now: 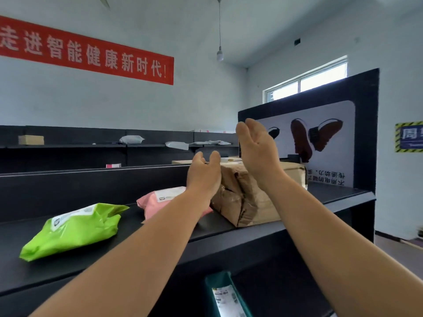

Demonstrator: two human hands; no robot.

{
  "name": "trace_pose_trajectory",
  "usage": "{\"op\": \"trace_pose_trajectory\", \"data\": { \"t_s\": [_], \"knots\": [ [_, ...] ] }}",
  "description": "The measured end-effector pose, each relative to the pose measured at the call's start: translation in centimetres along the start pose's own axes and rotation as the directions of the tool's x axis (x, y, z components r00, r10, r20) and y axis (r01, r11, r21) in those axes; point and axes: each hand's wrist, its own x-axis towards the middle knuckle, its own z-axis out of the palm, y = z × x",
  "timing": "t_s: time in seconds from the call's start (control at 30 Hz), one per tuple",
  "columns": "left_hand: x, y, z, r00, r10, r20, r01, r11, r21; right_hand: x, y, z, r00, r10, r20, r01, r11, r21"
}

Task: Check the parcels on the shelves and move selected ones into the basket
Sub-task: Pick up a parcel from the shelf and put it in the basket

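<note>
A taped brown cardboard box (238, 197) sits on the top black shelf (160, 236). My left hand (203, 175) is at the box's left end, fingers apart, and it may be touching the corner. Raised above the box, my right hand (258, 149) is open with the palm turned left and grips nothing. A pink mailer (158, 200) lies just left of the box, partly behind my left forearm. Further left rests a green mailer (73, 229). At the bottom edge, the rim of a teal basket (219, 291) shows, with a labelled parcel inside.
A black end panel (364, 133) with a shoe poster stands right of the box. Far shelves along the back wall hold a small carton (31, 140) and white mailers (131, 139). A red banner hangs on the wall. Floor shows at the right.
</note>
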Motion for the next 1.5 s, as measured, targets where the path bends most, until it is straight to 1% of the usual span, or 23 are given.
{"op": "trace_pose_trajectory", "data": {
  "t_s": [0.13,0.23,0.4,0.53,0.6,0.7,0.8,0.9,1.13,1.27,1.4,1.5],
  "knots": [
    [0.5,0.3,1.5,0.998,-0.045,0.045,0.047,0.998,-0.046,1.3,1.4,-2.8,0.998,0.029,-0.055,-0.034,0.996,-0.080],
    [0.9,0.3,2.6,0.996,-0.071,0.044,0.074,0.994,-0.076,2.0,3.1,-4.8,0.992,0.082,-0.095,-0.094,0.987,-0.128],
    [1.7,-0.6,4.1,0.993,-0.112,0.042,0.116,0.986,-0.122,2.5,5.8,-7.0,0.972,0.181,-0.148,-0.202,0.970,-0.137],
    [2.3,-1.3,4.9,0.986,-0.163,0.040,0.167,0.976,-0.138,2.6,7.8,-7.9,0.954,0.249,-0.165,-0.276,0.947,-0.163],
    [2.5,-1.6,5.3,0.977,-0.204,0.053,0.210,0.968,-0.139,2.7,8.7,-8.2,0.945,0.294,-0.144,-0.317,0.932,-0.174],
    [2.5,-2.1,5.6,0.963,-0.253,0.090,0.264,0.952,-0.157,2.9,9.7,-8.2,0.926,0.348,-0.147,-0.369,0.916,-0.158],
    [2.4,-2.5,5.7,0.955,-0.273,0.118,0.290,0.942,-0.168,2.8,10.5,-8.2,0.887,0.435,-0.155,-0.451,0.889,-0.087],
    [2.3,-2.9,5.7,0.956,-0.257,0.142,0.281,0.941,-0.190,2.6,11.1,-8.0,0.863,0.483,-0.145,-0.493,0.870,-0.035],
    [1.5,-2.8,5.6,0.969,-0.197,0.147,0.234,0.924,-0.302,1.9,11.5,-7.5,0.854,0.494,-0.166,-0.491,0.869,0.058],
    [0.3,-2.4,5.2,0.984,-0.130,0.118,0.163,0.924,-0.347,0.9,11.3,-7.6,0.854,0.479,-0.202,-0.458,0.878,0.141],
    [-1.1,-1.9,4.5,0.991,-0.040,0.130,0.091,0.907,-0.411,-0.3,10.6,-7.7,0.855,0.451,-0.256,-0.403,0.889,0.218],
    [-1.8,-1.7,3.7,0.994,0.009,0.113,0.036,0.919,-0.393,-1.3,9.8,-7.6,0.865,0.411,-0.288,-0.345,0.904,0.254]
  ]
}}
